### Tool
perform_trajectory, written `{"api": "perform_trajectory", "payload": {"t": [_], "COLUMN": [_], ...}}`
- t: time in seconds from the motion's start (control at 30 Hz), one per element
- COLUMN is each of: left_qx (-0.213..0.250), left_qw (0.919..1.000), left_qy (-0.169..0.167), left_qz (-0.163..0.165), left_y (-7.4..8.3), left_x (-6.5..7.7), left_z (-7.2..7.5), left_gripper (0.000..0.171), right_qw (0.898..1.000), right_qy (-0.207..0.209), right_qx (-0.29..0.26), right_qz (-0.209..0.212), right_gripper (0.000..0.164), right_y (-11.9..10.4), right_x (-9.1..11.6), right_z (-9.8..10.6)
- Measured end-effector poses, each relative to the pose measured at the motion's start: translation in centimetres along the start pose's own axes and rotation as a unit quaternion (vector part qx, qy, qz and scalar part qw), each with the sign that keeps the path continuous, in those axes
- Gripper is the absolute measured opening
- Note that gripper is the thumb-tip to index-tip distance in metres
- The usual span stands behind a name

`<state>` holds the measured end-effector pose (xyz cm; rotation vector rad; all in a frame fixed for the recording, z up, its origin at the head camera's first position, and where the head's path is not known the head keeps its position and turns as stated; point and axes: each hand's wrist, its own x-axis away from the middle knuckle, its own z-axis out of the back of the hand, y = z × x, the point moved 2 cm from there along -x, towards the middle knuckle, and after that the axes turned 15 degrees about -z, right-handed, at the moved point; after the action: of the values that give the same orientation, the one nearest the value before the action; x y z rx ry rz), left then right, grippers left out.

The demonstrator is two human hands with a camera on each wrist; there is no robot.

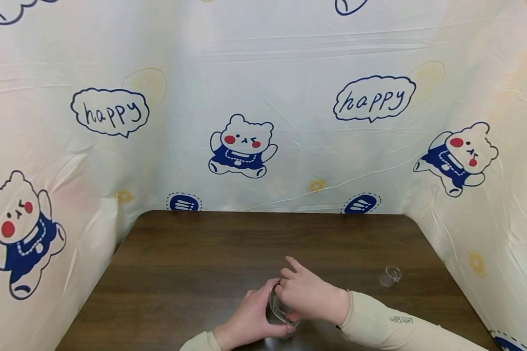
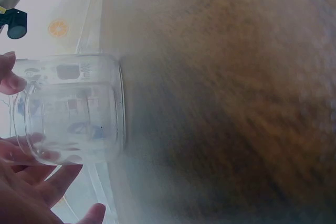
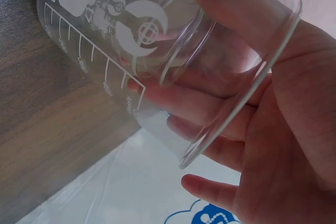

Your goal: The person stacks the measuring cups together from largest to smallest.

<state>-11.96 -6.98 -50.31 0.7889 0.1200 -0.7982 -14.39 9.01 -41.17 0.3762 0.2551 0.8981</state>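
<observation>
My left hand (image 1: 253, 314) grips a large clear glass beaker (image 1: 274, 306) round its side, low over the table near the front. A smaller glass beaker (image 2: 71, 116) sits nested inside it, as the left wrist view shows. The right hand (image 1: 309, 294) reaches in over the large beaker's rim. In the right wrist view its thumb and a finger pinch the smaller beaker's rim (image 3: 178, 45), while the other fingers spread apart. White scale marks and print show on the large beaker's wall.
A tiny clear glass beaker (image 1: 391, 276) stands apart on the right of the dark wooden table (image 1: 193, 253). Pale printed curtain (image 1: 298, 161) hangs round the table's back and sides.
</observation>
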Motion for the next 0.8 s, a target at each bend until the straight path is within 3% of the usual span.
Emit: {"api": "perform_trajectory", "payload": {"t": [0.37, 0.8], "left_qx": [0.002, 0.002], "left_qw": [1.0, 1.0], "left_qy": [0.0, 0.008], "left_qz": [0.004, -0.004], "left_y": [-0.15, -0.02], "left_x": [-0.03, 0.03], "left_z": [-0.19, -0.2], "left_gripper": [0.09, 0.087], "right_qw": [0.999, 1.0], "right_qy": [0.027, 0.009], "right_qx": [0.024, 0.023], "right_qz": [0.0, -0.006], "right_gripper": [0.05, 0.047], "right_y": [-0.3, -0.49], "right_x": [-0.01, -0.12], "right_z": [0.22, 0.01]}}
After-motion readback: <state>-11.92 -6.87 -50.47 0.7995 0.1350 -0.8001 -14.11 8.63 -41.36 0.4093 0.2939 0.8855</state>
